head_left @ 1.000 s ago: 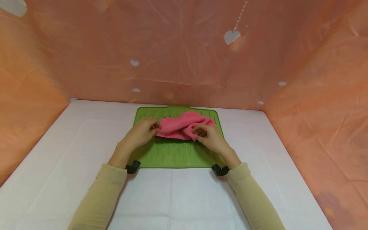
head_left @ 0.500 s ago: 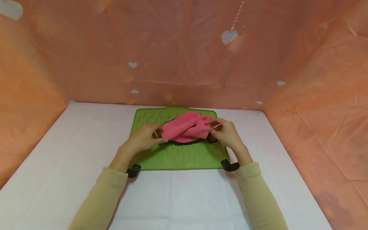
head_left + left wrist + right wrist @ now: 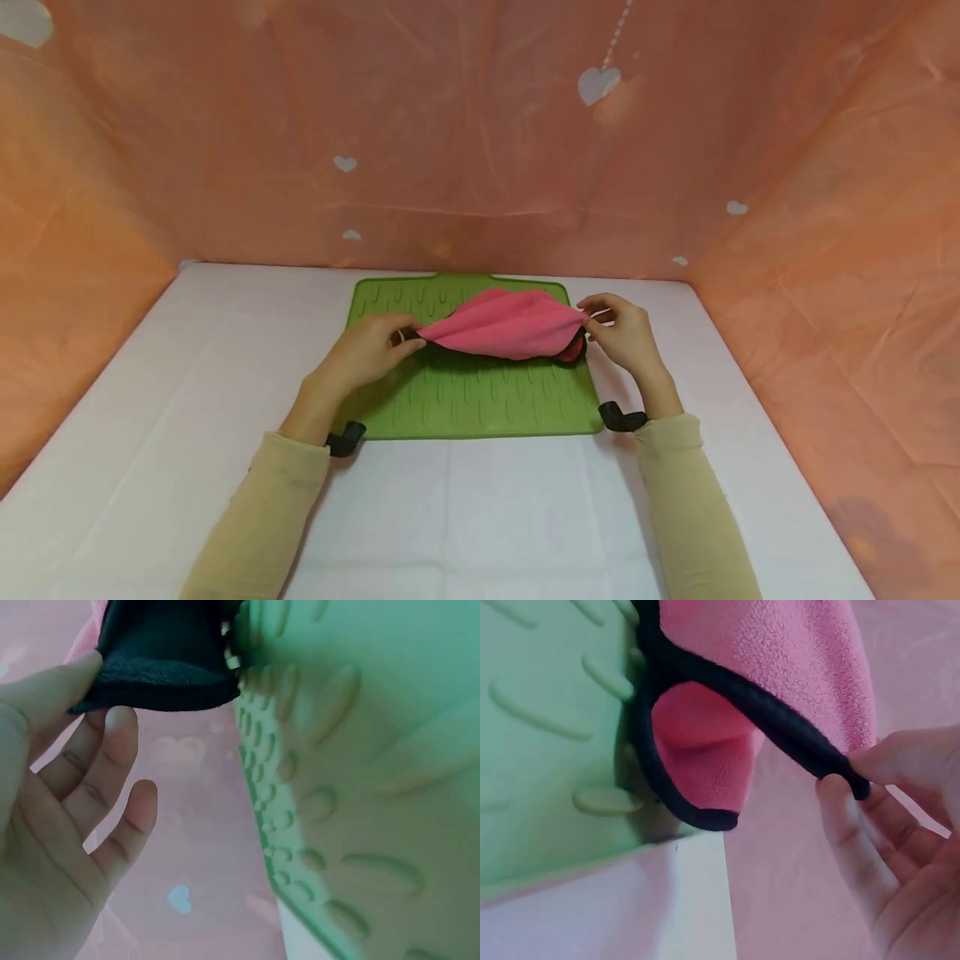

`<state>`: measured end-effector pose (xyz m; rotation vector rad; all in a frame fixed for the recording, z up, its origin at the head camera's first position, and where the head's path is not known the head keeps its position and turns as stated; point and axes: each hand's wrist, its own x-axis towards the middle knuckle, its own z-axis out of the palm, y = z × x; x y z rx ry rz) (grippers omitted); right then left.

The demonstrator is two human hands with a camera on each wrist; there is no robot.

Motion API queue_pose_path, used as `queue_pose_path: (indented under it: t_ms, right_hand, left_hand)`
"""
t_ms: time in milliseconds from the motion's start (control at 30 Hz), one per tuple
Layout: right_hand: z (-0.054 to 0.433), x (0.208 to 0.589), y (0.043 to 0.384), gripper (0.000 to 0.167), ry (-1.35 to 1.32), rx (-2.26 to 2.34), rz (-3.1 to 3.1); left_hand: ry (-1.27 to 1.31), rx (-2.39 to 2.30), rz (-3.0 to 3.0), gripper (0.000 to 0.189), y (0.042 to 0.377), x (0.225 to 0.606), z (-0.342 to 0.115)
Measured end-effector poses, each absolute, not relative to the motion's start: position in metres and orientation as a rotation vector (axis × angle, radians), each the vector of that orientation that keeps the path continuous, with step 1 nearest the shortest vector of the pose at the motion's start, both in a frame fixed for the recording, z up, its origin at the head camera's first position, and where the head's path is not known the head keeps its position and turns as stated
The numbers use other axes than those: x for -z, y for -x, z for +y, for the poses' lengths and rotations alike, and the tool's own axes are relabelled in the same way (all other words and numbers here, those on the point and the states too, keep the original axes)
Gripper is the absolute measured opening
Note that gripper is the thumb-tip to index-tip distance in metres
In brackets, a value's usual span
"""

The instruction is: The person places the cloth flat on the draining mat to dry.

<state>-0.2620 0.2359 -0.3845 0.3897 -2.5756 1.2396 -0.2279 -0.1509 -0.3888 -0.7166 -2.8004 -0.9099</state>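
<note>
A pink fleecy cloth with black edging is stretched between both hands over a green ribbed mat. My left hand pinches its left corner between thumb and fingers; in the left wrist view a black part of the cloth hangs from that grip. On the other side, my right hand pinches the right corner by the black edging. Below that corner a lower flap of the cloth curls over the mat's edge in the right wrist view.
The mat lies on a white-covered table, near the orange back curtain with white hearts. Similar curtains stand on the left and right. A black wrist mount sits at the left wrist, another black mount at the right.
My right hand has moved right and pulled its corner outward, so the bunched, twisted cloth is now stretched flatter. The left hand stays near the same spot and pinches the left corner.
</note>
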Motion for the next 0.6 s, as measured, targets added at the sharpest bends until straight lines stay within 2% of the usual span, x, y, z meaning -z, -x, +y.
queue_pose_path:
  t_ms: [433,600]
  right_hand:
    - [0.25,0.405,0.27,0.016,-0.457,-1.108,-2.884]
    - [0.251,0.407,0.272,0.017,-0.484,-1.1,-2.916]
  left_hand:
    - [0.992,0.897,-2.936,0.011,0.222,0.398,-0.137]
    - [0.996,0.922,-2.988,0.012,0.223,0.406,-0.132]
